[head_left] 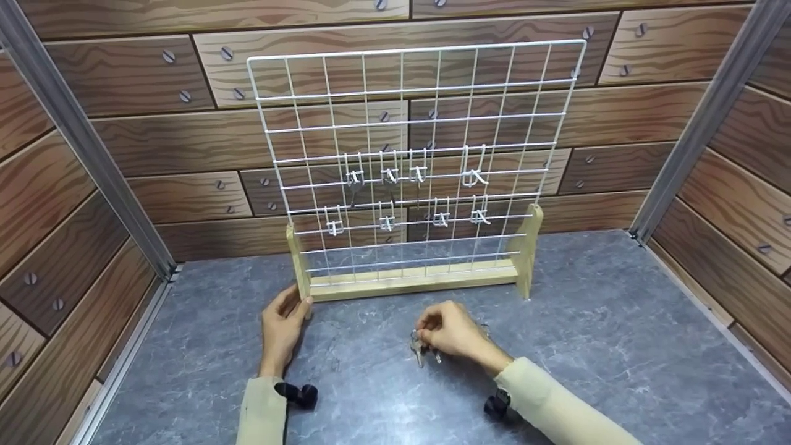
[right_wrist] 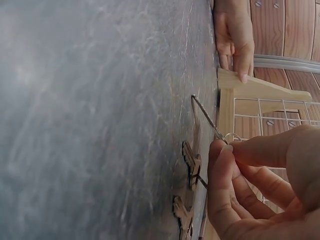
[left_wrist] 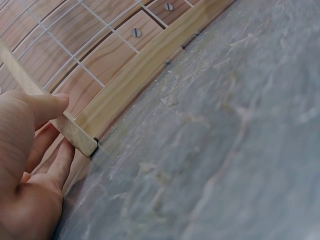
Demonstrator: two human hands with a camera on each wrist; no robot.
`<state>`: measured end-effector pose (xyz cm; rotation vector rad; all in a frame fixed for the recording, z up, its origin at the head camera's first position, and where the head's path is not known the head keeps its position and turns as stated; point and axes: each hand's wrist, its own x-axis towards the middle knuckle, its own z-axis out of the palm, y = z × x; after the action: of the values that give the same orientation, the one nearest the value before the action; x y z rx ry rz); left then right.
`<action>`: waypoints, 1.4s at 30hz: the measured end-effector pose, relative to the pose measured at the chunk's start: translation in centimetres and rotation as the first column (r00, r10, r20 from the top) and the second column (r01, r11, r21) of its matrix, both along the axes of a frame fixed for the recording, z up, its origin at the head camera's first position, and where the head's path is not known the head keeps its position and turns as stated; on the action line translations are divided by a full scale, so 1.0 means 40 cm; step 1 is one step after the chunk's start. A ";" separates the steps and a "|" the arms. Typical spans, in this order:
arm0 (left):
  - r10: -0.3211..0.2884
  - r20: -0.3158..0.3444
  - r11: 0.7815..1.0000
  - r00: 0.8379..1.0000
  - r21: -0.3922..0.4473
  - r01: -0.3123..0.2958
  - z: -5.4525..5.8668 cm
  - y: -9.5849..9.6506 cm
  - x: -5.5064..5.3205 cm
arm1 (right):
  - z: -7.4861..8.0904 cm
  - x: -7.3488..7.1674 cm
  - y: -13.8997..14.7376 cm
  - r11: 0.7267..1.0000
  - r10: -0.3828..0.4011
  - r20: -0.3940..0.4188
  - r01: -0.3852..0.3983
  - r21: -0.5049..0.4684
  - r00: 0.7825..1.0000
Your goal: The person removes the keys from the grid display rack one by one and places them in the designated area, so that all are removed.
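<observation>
Right hand [head_left: 457,332] pinching a key [right_wrist: 206,115] between thumb and forefinger, low over the table [head_left: 198,346], in front of the wooden stand [head_left: 414,282]; other keys [right_wrist: 190,159] close below. Left hand [head_left: 282,330] gripping stand's left end, thumb one side, fingers other. Wire grid [head_left: 417,50] upright, white hooks [head_left: 474,177] in two rows.

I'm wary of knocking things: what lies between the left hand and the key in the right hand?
In the head view, only bare grey tabletop shows between the left hand and that key.
</observation>
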<state>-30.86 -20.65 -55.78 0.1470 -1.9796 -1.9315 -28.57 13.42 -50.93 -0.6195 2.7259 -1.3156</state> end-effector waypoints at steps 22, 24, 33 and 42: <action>-0.003 -0.020 1.000 1.000 0.012 0.003 0.000 0.001 -0.003 | -0.001 -0.006 0.011 0.999 0.011 -0.019 -0.011 0.036 1.000; -0.005 -0.016 1.000 1.000 0.007 0.005 -0.002 -0.002 -0.003 | 0.006 -0.005 0.013 0.999 0.004 -0.013 -0.003 0.034 1.000; 0.006 -0.004 1.000 1.000 0.015 -0.006 -0.003 0.000 -0.003 | 0.068 -0.018 0.023 0.999 -0.019 -0.121 0.015 -0.035 0.992; 0.001 -0.003 0.999 1.000 0.037 -0.001 0.002 0.004 -0.002 | 0.168 -0.031 0.041 0.991 -0.061 -0.090 0.050 -0.120 0.994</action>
<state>-30.92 -20.48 -55.68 0.1546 -1.9420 -1.9678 -29.81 15.05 -44.21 -0.6340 2.7732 -1.5072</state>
